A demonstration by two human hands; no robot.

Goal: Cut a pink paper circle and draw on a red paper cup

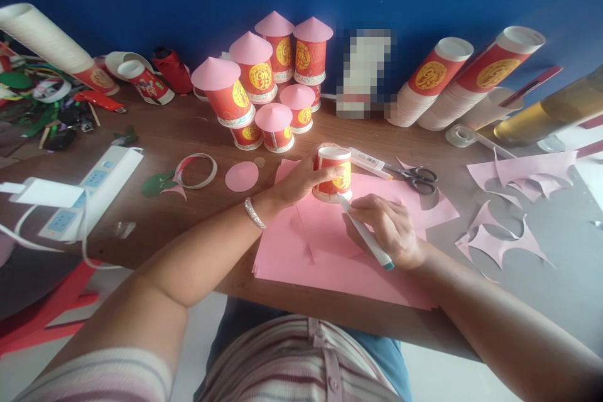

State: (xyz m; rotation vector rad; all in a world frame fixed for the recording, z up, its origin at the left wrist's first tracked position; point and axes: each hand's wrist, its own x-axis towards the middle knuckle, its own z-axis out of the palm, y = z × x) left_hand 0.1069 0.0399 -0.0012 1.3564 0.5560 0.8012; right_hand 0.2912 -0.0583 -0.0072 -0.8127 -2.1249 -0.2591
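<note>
My left hand (306, 177) is wrapped round a red paper cup (333, 169) with a yellow printed emblem. The cup stands upside down, its white base upward, over a stack of pink paper (292, 245). Between the fingers of my right hand (390, 229) is a white marker (370, 240) with a teal end. Its tip meets the white rim at the bottom of the cup. Just behind lie another white marker with an orange end (370, 163) and dark-handled scissors (419, 179). A pink paper disc (242, 176) rests left of the stack.
Several red cups with pink cone tops (274, 118) stand at the back. Leaning cup stacks (431, 81) are at right, with pink offcuts (509, 235) before them. Left are a power strip (92, 191), a cut cup ring (196, 171) and jumbled craft pieces (42, 97).
</note>
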